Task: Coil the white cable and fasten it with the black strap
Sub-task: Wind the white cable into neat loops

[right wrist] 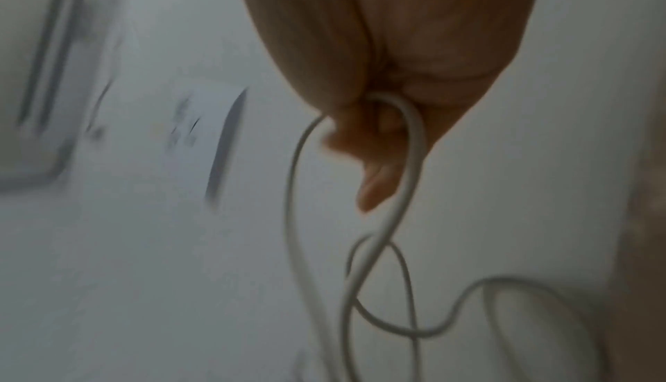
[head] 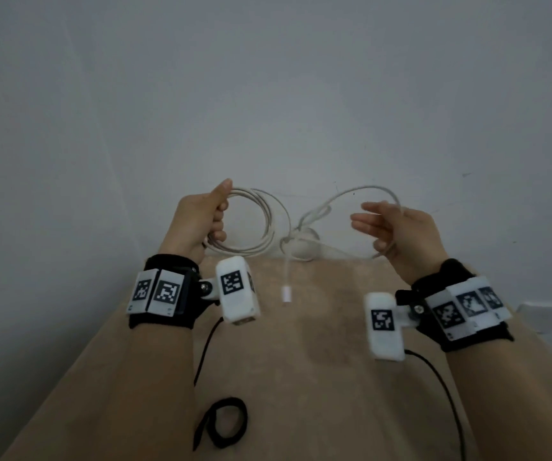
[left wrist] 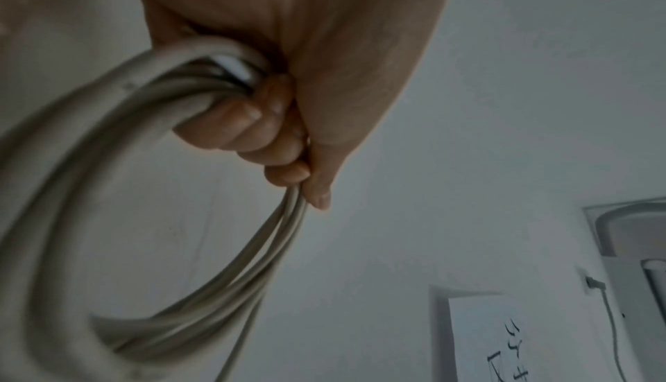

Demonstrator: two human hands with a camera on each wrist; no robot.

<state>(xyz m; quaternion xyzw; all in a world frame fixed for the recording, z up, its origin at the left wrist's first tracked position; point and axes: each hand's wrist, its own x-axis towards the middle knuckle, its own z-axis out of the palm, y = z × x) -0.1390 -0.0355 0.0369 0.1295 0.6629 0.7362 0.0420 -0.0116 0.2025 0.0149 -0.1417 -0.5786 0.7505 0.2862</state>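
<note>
1. The left hand (head: 201, 221) was closed round a bundle of finished loops of the white cable (head: 261, 224), fingers curled over the strands and the thumb laid along the top.
2. The right hand (head: 401, 231) held the free run of cable hooked in its lower fingers, with the upper fingers stretched loosely towards the left; the cable arced over it in one open loop.
3. Between the hands the cable crossed itself in a small tangle, and its end with a white plug (head: 287, 293) hung down in front of the counter (head: 317, 377).
4. The black strap (head: 223, 422) lay on the counter near the person, curled into a ring, untouched.
5. The step was judged to be coiling, part done. To do it well, the next loop should match the size of those already held and be laid flat beside them, with the crossing worked out first so no twist is trapped.
6. The cable looked smooth, round and springy, likely to spring open if the grip loosened. The strap looked soft, flat and matt; the counter was a dull tan.
</note>
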